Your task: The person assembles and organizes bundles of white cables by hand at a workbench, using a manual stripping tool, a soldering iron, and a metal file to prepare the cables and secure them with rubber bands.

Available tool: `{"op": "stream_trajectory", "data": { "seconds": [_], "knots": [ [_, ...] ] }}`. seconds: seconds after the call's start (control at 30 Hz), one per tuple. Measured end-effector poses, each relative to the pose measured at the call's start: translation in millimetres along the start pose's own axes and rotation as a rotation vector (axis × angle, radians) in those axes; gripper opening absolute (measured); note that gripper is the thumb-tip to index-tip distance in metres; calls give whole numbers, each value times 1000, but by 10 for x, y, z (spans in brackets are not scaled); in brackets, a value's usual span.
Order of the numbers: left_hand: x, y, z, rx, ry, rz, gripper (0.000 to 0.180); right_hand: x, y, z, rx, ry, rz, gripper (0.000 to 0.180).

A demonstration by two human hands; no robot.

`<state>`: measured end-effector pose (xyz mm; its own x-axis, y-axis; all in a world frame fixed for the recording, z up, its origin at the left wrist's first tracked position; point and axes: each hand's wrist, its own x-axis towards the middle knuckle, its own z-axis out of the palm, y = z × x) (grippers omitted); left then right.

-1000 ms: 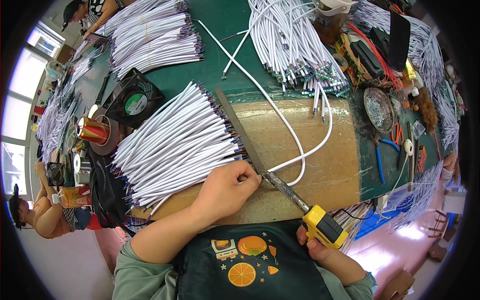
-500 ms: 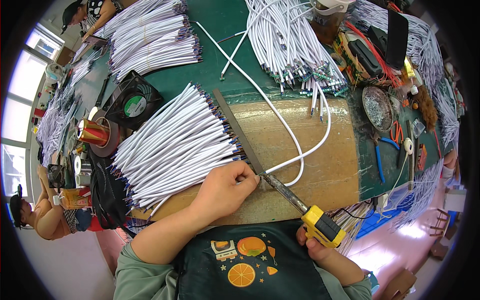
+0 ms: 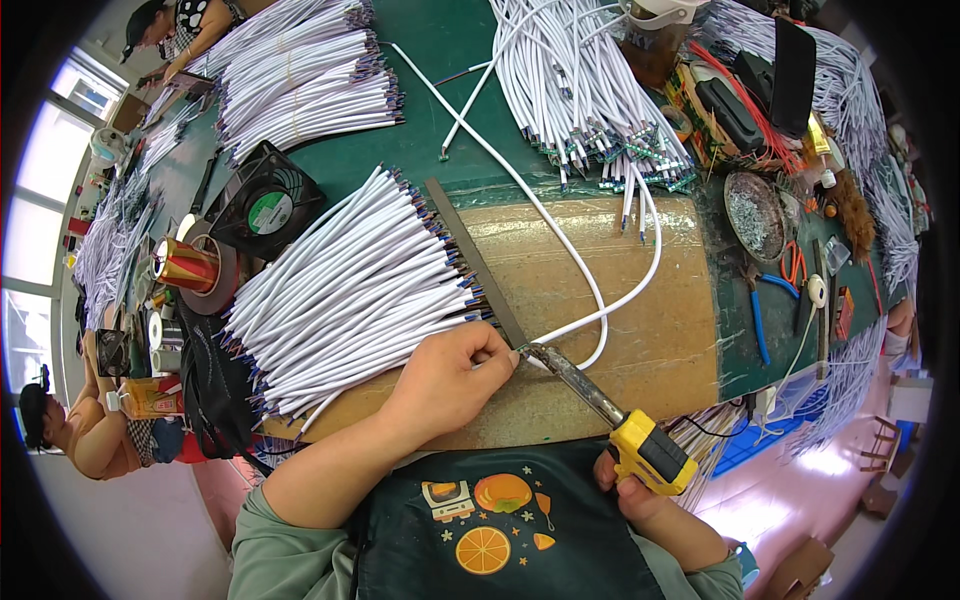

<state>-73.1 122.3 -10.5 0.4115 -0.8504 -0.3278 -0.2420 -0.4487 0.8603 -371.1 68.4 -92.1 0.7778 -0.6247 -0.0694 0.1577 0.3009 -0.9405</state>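
My right hand [image 3: 630, 490] grips a soldering iron [image 3: 647, 450] with a yellow and black handle. Its dark metal shaft slants up and left, and the tip meets the fingertips of my left hand [image 3: 455, 380]. Those left fingers are pinched together; the tiny piece between them is hidden. A white cable [image 3: 640, 292] curves down in a loop, one end reaching the iron's tip. Just left of that spot lies a dense row of cut white cables [image 3: 345, 280] with blue and brown wire ends, beside a flat metal strip [image 3: 475, 262].
A tan board [image 3: 610, 240] covers the green table's front. Behind it lies a bundle of white cables [image 3: 590, 90]. A black fan [image 3: 268, 205] and a red can [image 3: 185, 262] stand left. Right are a round dish [image 3: 755, 215] and blue-handled pliers [image 3: 758, 320]. Other people sit at left.
The soldering iron's handle has shifted slightly right, and its tip sits a little differently at the cable end. My left hand stays in place.
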Motion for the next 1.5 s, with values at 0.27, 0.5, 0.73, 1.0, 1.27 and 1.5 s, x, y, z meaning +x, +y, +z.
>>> {"op": "stream_trajectory", "data": {
  "seconds": [0.27,0.5,0.73,1.0,1.27,1.5],
  "knots": [
    [-6,-3,6,-17,-10,-15,18,52,-94,64,18,37,31,36],
    [-1,14,-6,-11,-16,-27,18,-36,66,-50,-86,9,-14,36],
    [5,-9,6,9,-14,-10,17,-31,26,-49,41,13,29,35],
    [6,1,-2,6,-26,-34,17,180,-266,37,257,74,74,47],
    [2,7,-21,-13,-36,-49,17,577,-490,49,87,238,-93,71],
    [14,36,-28,-8,-51,-65,17,673,-443,21,122,256,-51,68]
  ]
}}
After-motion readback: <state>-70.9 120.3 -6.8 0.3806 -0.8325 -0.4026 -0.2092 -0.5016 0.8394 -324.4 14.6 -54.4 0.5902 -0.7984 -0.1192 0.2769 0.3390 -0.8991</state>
